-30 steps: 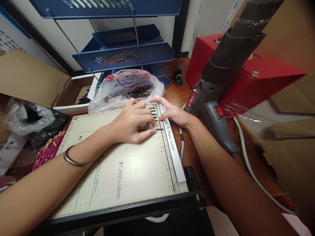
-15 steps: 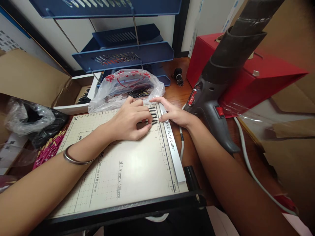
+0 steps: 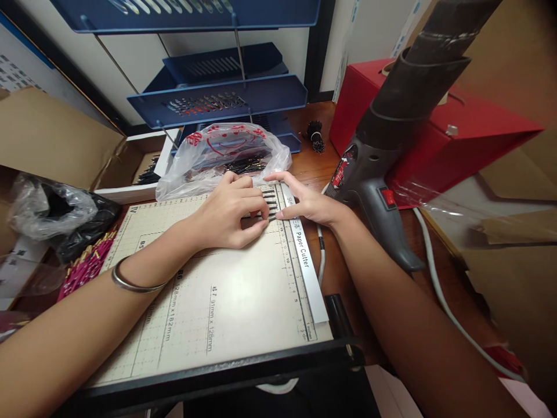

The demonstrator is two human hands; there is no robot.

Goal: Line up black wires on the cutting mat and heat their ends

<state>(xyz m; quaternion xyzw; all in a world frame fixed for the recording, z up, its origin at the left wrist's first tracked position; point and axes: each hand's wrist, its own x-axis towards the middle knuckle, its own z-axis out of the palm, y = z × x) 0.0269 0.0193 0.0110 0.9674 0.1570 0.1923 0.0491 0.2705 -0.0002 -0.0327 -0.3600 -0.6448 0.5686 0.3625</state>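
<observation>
A cream paper cutter board (image 3: 243, 302) with printed grid lines lies in front of me. Several thin black strips (image 3: 270, 202) rest side by side near its far right corner. My left hand (image 3: 237, 212) lies over them, its thumb and index finger pinched on the nearest black strip. Beside it, my right hand (image 3: 304, 203) has its thumb and index finger spread apart. The right thumb tip is at the end of that nearest strip, and the index fingertip is by the board's far edge.
Beyond the board sits a clear plastic bag (image 3: 226, 157) of black pieces, below a blue rack (image 3: 221, 101). A dark heat gun (image 3: 378, 174) stands right, before a red box (image 3: 470, 128). Left are an open carton (image 3: 126, 188), a black bag (image 3: 82, 226) and magenta sticks (image 3: 89, 261).
My right thumb has moved slightly left, to the end of the nearest black strip. My left hand has hardly moved and keeps its pinch.
</observation>
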